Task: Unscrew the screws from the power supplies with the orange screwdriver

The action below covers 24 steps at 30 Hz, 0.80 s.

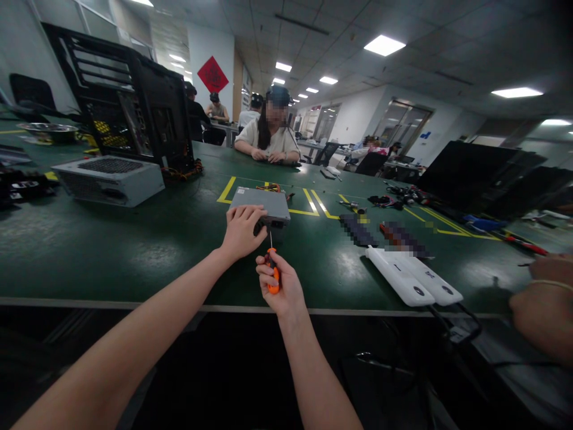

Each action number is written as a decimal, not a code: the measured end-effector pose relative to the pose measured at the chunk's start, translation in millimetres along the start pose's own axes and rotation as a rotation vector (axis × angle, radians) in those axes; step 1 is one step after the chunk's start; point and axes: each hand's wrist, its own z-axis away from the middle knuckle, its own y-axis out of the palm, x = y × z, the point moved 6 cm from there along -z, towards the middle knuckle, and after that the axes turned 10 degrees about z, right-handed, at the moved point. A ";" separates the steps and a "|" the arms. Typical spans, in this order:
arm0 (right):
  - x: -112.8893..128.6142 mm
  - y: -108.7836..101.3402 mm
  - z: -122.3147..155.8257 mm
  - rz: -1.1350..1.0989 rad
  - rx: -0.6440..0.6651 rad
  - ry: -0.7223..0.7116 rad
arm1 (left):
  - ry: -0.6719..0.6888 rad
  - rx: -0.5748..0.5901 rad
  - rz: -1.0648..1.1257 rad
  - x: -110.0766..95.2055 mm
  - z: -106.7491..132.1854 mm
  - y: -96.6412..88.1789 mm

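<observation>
Screwdriver, orange-handled, is gripped in the right hand, shaft directed at the near face of the grey power supply, the landmark, which sits on the green table. Left hand grasps the landmark's near left edge, fingers on top, thumb before the near face. Step in hand: apparently driver work at that face. Hold the shaft in line with the fastener, seat the tip fully before turning, and keep the left thumb clear. Tip contact cannot be confirmed. Count: screwdriver, one; second power supply, one, left of the landmark; black computer case, one, left and beyond; white devices, two, right and nearer.
</observation>
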 end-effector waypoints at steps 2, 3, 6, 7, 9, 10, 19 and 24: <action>-0.7 -1.1 -0.6 -0.005 -0.006 0.000 | 0.002 -0.008 0.005 1.1 -0.3 0.7; -0.9 -1.3 -0.6 -0.007 -0.006 0.000 | 0.001 -0.012 0.005 1.8 -0.5 1.1; -2.3 -0.3 0.0 0.015 0.002 0.025 | -0.002 -0.017 0.001 3.7 -1.1 2.3; -3.2 0.5 0.3 0.032 0.011 0.042 | -0.002 -0.016 -0.001 4.2 -1.3 2.7; -5.0 2.6 0.4 0.069 0.040 0.076 | 0.002 -0.015 -0.009 4.6 -1.6 3.2; -5.3 3.4 0.3 0.082 0.054 0.083 | 0.005 -0.016 -0.015 4.6 -1.7 3.3; -1.8 -1.1 -0.5 -0.010 -0.016 0.012 | 0.002 -0.039 -0.048 3.7 -3.3 2.9; -4.2 3.8 0.4 0.045 0.066 0.060 | 0.008 -0.035 -0.051 4.5 -3.7 4.4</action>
